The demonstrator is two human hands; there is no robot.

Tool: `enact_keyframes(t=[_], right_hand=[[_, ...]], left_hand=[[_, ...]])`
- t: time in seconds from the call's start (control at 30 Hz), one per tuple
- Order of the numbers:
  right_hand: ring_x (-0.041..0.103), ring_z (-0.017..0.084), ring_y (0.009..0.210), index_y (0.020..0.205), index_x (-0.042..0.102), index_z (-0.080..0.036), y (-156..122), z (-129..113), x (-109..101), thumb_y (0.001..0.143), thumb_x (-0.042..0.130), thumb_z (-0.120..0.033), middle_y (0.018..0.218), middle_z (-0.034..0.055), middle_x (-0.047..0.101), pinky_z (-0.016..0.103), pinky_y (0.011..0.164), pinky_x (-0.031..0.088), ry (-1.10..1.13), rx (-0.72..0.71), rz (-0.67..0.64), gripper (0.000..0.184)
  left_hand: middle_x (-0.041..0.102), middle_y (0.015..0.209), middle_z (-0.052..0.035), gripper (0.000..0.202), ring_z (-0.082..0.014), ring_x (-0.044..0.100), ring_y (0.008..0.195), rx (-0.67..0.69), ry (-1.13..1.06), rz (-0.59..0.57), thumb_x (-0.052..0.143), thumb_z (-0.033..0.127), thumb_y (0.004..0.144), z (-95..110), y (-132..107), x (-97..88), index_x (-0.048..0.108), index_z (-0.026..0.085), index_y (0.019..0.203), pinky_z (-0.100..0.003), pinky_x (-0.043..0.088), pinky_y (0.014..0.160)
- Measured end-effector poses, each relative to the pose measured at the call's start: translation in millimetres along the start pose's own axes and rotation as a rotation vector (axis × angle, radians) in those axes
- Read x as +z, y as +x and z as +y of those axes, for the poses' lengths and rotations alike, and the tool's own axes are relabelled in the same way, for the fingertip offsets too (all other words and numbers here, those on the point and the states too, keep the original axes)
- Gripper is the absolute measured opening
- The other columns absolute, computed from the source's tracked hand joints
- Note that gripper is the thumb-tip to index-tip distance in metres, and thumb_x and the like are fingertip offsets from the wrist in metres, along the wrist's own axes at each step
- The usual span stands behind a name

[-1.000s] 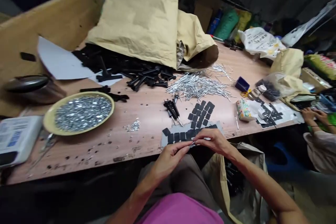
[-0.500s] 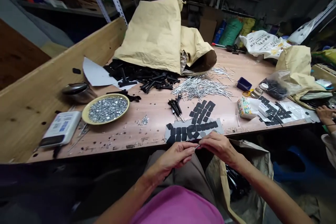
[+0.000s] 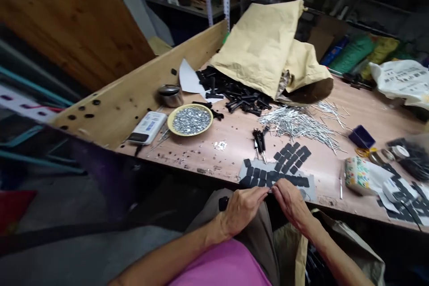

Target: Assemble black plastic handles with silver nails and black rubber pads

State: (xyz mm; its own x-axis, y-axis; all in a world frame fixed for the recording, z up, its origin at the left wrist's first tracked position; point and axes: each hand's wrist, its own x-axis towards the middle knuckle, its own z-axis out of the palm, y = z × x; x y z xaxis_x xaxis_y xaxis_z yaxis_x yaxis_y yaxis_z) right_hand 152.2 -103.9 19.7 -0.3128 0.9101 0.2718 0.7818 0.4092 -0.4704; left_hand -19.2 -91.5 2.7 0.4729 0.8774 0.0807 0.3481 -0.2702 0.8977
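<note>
**Desk:** What sits at the left of the frame?

**Photographer:** A yellow dish (image 3: 190, 119) of silver bits on the tabletop (image 3: 231, 143). Behind it, black plastic parts (image 3: 234, 94) spill from a paper sack (image 3: 264, 44). Half a second ago the dish sat further left in the picture. The head has turned, and nothing on the tabletop has moved.

**Desk:** And the hands?

**Photographer:** The left hand (image 3: 246, 208) and right hand (image 3: 292, 203) meet fingertip to fingertip just below the tabletop's near edge. Each is pinched shut on a small piece (image 3: 270, 191), too small to identify. They stay joined as before, so the work on that piece goes on. The sheet of black pads (image 3: 268, 178) lies just beyond them, with metal pins (image 3: 298, 123) further right.
</note>
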Motion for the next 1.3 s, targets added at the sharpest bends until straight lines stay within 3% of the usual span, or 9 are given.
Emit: enact_keyframes(t=[0.23,0.43,0.57,0.63,0.73,0.87,1.07,1.2,1.3], right_hand=[[0.05,0.013,0.045,0.062,0.059,-0.022,77,8,36,0.094,0.024,-0.043,0.053,-0.0002,0.057,0.024,0.048,0.035,0.187,0.244,-0.149,0.051],[0.06,0.016,0.062,0.077,0.065,-0.019,137,3,78,0.08,0.052,-0.043,0.074,0.005,0.066,0.028,0.061,0.046,0.453,0.243,-0.047,0.028],[0.059,0.014,0.059,0.082,0.063,-0.018,124,-15,88,0.078,0.055,-0.044,0.069,0.002,0.064,0.026,0.057,0.049,0.754,0.415,0.029,0.028],[0.061,0.015,0.067,0.083,0.063,-0.018,109,-26,88,0.077,0.058,-0.044,0.073,0.0021,0.065,0.026,0.063,0.05,0.841,0.461,0.075,0.027],[0.061,0.015,0.076,0.09,0.063,-0.02,86,-36,86,0.073,0.063,-0.044,0.082,0.0023,0.067,0.027,0.07,0.049,0.962,0.535,0.164,0.03],[0.056,0.012,0.057,0.081,0.062,-0.018,60,-33,73,0.074,0.06,-0.049,0.068,-0.0008,0.061,0.023,0.052,0.045,1.022,0.698,0.176,0.032],[0.054,0.013,0.069,0.079,0.064,-0.02,20,-3,34,0.083,0.052,-0.029,0.075,0.0003,0.059,0.024,0.062,0.044,0.358,0.547,0.41,0.015],[0.053,0.017,0.074,0.08,0.064,-0.02,5,63,4,0.087,0.047,-0.023,0.076,0.0036,0.057,0.027,0.067,0.043,-0.182,0.475,0.438,0.018],[0.05,0.019,0.072,0.079,0.063,-0.019,5,126,-15,0.088,0.045,-0.019,0.074,0.0054,0.056,0.028,0.063,0.04,-0.537,0.439,0.385,0.02]], left_hand=[[0.072,0.084,-0.0056,0.018,-0.0191,0.064,0.077,-0.242,-0.221,0.289,0.053,0.023,0.08,-34,11,-36.7,0.071,0.022,0.085,-0.027,0.046,0.072],[0.044,0.045,0.008,0.035,-0.0039,0.031,0.036,-0.516,-0.759,0.438,0.067,0.043,0.068,-58,12,-72.3,0.068,0.014,0.087,-0.017,0.024,0.037],[0.06,0.064,0.0017,0.039,-0.0052,0.05,0.049,-0.553,-1.162,0.555,0.08,0.038,0.049,-56,25,-77.4,0.065,0.013,0.075,-0.016,0.038,0.046],[0.064,0.068,-0.0001,0.038,-0.0088,0.057,0.058,-0.569,-1.301,0.519,0.083,0.034,0.045,-48,35,-72.4,0.065,0.014,0.072,-0.017,0.042,0.052],[0.064,0.065,0.0006,0.04,-0.0097,0.057,0.057,-0.574,-1.371,0.427,0.083,0.034,0.045,-32,46,-56.0,0.066,0.014,0.075,-0.017,0.04,0.048],[0.064,0.066,0.0021,0.044,-0.0065,0.051,0.049,-0.568,-1.348,0.387,0.084,0.035,0.044,-16,50,-23.6,0.066,0.015,0.079,-0.018,0.038,0.046],[0.068,0.088,-0.0054,0.037,-0.0152,0.061,0.082,-0.448,-1.095,0.317,0.077,0.039,0.053,-11,61,28.8,0.068,0.014,0.079,-0.024,0.048,0.073],[0.062,0.106,-0.0082,0.052,-0.0149,0.063,0.075,-0.403,-0.763,0.224,0.068,0.044,0.062,-27,62,43.0,0.064,0.017,0.107,-0.027,0.051,0.067],[0.062,0.093,-0.0053,0.055,-0.0122,0.059,0.059,-0.305,-0.467,0.358,0.058,0.049,0.07,-55,52,38.5,0.058,0.017,0.115,-0.027,0.05,0.057]])
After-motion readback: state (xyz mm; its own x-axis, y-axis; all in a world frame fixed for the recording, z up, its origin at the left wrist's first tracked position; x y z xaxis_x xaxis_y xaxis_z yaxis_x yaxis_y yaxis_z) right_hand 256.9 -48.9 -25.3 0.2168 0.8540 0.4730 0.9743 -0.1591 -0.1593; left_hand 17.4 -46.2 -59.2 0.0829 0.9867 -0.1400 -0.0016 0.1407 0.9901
